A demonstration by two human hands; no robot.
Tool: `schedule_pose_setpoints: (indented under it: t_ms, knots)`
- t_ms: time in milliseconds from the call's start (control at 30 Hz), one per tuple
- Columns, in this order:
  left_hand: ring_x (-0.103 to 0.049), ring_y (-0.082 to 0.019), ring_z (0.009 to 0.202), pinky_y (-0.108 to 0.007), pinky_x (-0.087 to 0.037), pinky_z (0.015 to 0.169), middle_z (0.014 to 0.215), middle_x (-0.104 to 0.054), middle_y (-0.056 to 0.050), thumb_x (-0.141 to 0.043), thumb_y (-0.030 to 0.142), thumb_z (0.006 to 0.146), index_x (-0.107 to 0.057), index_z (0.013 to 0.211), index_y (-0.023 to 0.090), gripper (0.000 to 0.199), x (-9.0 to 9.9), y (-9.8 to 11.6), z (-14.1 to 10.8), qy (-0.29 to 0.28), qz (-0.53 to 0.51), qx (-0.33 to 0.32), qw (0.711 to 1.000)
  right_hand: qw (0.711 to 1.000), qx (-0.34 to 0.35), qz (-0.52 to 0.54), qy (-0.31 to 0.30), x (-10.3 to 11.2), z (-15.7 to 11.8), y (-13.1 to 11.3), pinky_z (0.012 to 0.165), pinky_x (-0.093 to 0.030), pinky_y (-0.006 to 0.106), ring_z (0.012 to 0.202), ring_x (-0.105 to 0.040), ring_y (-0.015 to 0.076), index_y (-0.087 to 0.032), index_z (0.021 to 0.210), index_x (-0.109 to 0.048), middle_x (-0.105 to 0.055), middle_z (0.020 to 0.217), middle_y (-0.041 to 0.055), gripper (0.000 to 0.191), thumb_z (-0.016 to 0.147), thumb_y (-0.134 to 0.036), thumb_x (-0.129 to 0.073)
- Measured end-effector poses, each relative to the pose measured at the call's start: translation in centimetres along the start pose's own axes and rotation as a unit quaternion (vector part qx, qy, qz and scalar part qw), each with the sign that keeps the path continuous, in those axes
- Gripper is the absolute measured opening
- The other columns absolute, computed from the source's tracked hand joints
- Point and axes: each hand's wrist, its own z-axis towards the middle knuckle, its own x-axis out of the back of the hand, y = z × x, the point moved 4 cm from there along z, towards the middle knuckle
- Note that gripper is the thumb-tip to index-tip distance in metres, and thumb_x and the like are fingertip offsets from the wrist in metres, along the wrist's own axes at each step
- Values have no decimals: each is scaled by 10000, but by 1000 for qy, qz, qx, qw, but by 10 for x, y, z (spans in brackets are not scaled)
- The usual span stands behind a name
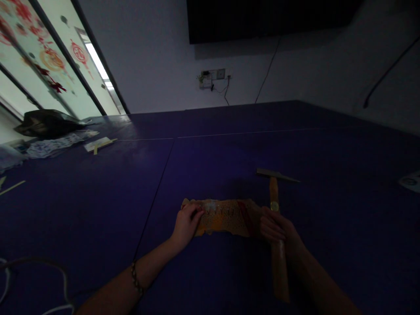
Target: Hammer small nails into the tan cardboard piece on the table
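On the purple surface lies a flat brown-orange board (226, 223) with ragged edges, a dark red band and many small dark marks. A row of small thin nails (221, 211) stands up from its upper half. My left hand (187, 222) rests on the board's left end, thumb and fingertips pinched together beside the row; whatever is between them is too small to make out. My right hand (277, 227) is wrapped round the wooden handle of a hammer (274, 192) at the board's right end. The hammer's metal head points away from me, beyond the board.
The purple tabletop (210, 162) reaches back to a wall with sockets (213, 74) and a dark screen (262, 17). At the far left are a black bag (49, 122), papers (59, 144) and yellowish strips (13, 187). Pale cables (64, 280) curl at the lower left.
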Motion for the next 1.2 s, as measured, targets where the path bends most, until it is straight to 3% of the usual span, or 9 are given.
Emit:
schedule_pose_setpoints:
  t_ms: [167,367,800,933,1000,1067,1100,1167,1200]
  knots:
    - [-578,-137,658,-256,-451,631,682,-632,-1,-531,232,751,-589,684,170,108,0,-4,-1,2,-16,18,1000,1000,-21,-17,1,10,2,5,235,-174,94,228,2,14,-171,482,-381,-88,299,-145,348,763,-284,-552]
    - [-589,-148,693,-265,-463,648,688,-638,-11,-549,241,745,-600,691,176,98,-2,-6,-3,7,-27,0,1000,997,-35,13,-65,11,3,11,243,-199,96,207,-20,15,-164,448,-391,-133,264,-134,398,821,-275,-479]
    - [-599,-165,747,-304,-477,714,714,-662,-27,-580,183,724,-622,667,173,71,-2,-3,-3,9,-18,-33,999,999,-40,-23,-19,7,2,10,259,-213,97,227,-13,13,-173,483,-327,-133,309,-139,377,789,-287,-516]
    - [-606,-165,772,-300,-480,733,745,-675,-32,-581,158,724,-634,693,170,63,-2,-1,-3,11,-22,-42,999,996,-53,-50,-48,7,3,9,227,-196,110,183,-50,12,-193,465,-260,-160,243,-141,438,751,-360,-546]
    - [-607,-167,765,-303,-481,730,739,-677,-30,-578,156,726,-640,698,171,70,-2,0,-3,16,-9,-49,999,992,-74,-99,-20,1,-1,10,215,-190,123,163,-72,19,-210,494,-266,-163,222,-150,440,696,-445,-578]
    - [-607,-166,763,-302,-482,730,739,-678,-28,-569,151,733,-649,715,174,85,-2,2,-3,18,1,-59,998,978,-96,-178,55,-13,-11,14,221,-196,135,169,-115,28,-224,569,-322,-206,237,-156,416,636,-537,-589]
    - [-608,-164,759,-299,-483,727,740,-679,-28,-563,148,737,-653,723,175,94,-2,2,-3,19,3,-64,998,962,-101,-230,106,-23,-17,17,232,-200,142,187,-146,33,-228,633,-363,-247,266,-152,396,634,-563,-574]
    - [-610,-161,754,-290,-486,719,747,-678,-34,-555,151,745,-659,738,172,107,-2,3,-3,17,5,-70,997,951,-104,-259,131,-54,-29,29,255,-212,149,238,-210,34,-222,728,-400,-346,346,-132,356,647,-508,-596]
    - [-610,-161,752,-288,-487,717,749,-677,-39,-553,155,748,-662,741,169,110,-2,3,-3,18,6,-71,997,931,-108,-301,175,-67,-34,35,269,-206,153,261,-223,34,-215,713,-405,-343,360,-123,349,658,-512,-579]
